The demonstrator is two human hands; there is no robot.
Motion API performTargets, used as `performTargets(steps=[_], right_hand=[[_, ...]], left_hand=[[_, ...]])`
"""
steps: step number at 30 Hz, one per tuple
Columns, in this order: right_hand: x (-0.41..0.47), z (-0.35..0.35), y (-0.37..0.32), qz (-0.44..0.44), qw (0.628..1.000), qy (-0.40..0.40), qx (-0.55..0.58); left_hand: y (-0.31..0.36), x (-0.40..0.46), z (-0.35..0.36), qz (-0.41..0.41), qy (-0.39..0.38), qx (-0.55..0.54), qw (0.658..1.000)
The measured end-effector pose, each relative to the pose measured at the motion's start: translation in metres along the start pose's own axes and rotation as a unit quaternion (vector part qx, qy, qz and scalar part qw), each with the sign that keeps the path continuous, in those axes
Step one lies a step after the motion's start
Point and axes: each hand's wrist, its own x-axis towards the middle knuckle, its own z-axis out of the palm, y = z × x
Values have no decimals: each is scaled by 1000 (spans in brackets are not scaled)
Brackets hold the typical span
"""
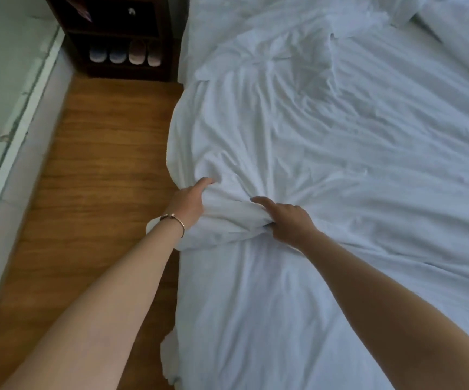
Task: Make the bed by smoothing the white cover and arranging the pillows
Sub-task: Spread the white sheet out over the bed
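Far to the left of both hands runs a pale wall base [16,128], then the wooden floor [101,170]. Beyond the left hand, a dark wooden shelf unit [120,38] holds two pairs of slippers [125,54] on its lowest shelf. The left hand [189,202], a thin bangle [175,220] on its wrist, grips a bunched fold of the white cover [326,153] at the bed's edge, fingers curled into the cloth. Just to its right, the right hand [288,218] clutches the same gathered ridge, forefinger stretched along the top. Creases fan away from both hands across the cover, which lies rumpled over the mattress. Far up and right of the right hand lies a white pillow [463,38].
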Motion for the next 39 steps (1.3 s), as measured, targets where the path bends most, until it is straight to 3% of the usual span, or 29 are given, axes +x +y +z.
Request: performTargets(steps=[3,5,6,8,10,12,13,16,17,20,22,25,27,31,39], right_hand=[[-29,-11,7,36,987,-12,158],[-46,-17,11,66,972,-10,226],[-55,-17,9,79,972,-26,221],[-74,-6,-1,79,990,-52,105],[-100,21,-14,111,992,40,39],[-127,52,-26,167,973,130,92],[-136,68,-25,189,968,119,111],[-133,103,-7,185,982,-41,25],[-125,107,0,172,984,-40,6],[-90,99,21,127,983,119,-64],[-66,88,36,106,961,222,-126],[-41,70,45,140,936,269,-179],[-34,54,40,159,953,204,-160],[-54,28,32,95,995,-6,-40],[-200,19,-19,57,989,-135,-5]], left_hand=[[-2,-38,-11,50,-39,-49,997],[-6,-65,-15,76,-105,34,991],[-11,-79,-12,82,-136,106,982],[-21,-108,0,73,-149,177,970],[-31,-130,19,80,-101,207,970],[-39,-146,39,128,-36,218,967],[-40,-148,48,156,-25,212,964],[-32,-138,74,183,-69,240,951],[-29,-127,77,171,-70,247,951],[-27,-72,71,133,-51,235,962],[-27,-40,59,162,-11,245,956],[-23,-13,45,193,-13,225,955],[-20,-13,36,190,-49,193,961],[-15,-50,18,195,-83,173,962],[-12,-231,7,188,-194,124,955]])
